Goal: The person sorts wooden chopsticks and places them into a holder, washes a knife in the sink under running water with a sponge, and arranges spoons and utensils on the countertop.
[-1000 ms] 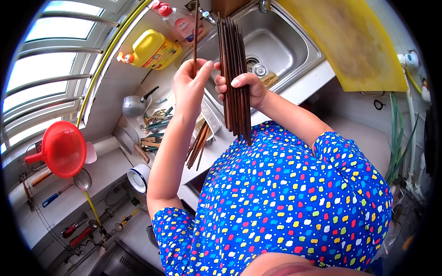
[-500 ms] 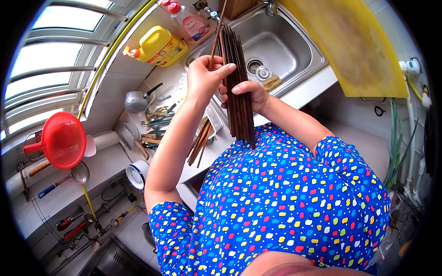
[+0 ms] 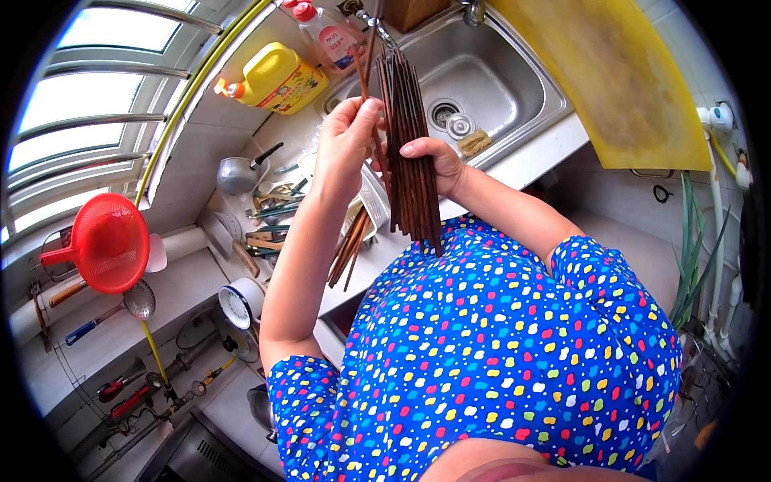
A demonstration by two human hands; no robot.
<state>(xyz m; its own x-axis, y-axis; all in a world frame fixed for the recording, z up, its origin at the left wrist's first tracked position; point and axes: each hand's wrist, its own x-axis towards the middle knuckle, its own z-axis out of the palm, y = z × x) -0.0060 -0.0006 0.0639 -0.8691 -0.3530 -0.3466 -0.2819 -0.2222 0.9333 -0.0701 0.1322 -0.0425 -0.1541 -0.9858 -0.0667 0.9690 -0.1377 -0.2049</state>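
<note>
My right hand (image 3: 438, 163) is wrapped round a thick bundle of dark brown chopsticks (image 3: 409, 193), upright over the counter beside the sink. Left of it, my left hand (image 3: 347, 140) pinches lighter brown chopsticks (image 3: 365, 71) between thumb and fingers; their lower part runs along the bundle's left side. How many it pinches I cannot tell. More brown chopsticks (image 3: 349, 245) lean in a white rack (image 3: 373, 201) below my left hand, at the counter's edge.
A steel sink (image 3: 514, 104) with a sponge (image 3: 474, 143) lies beyond my hands. Bottles, a yellow one (image 3: 281, 79) and a clear one (image 3: 331, 36), stand at its left. Utensils (image 3: 277, 205) and a small pot (image 3: 237, 175) lie left. A yellow board (image 3: 618, 80) is at right.
The camera view has shifted slightly. My left hand first moved right to the bundle, then a little back left, and more than one chopstick now seems to show at its fingers.
</note>
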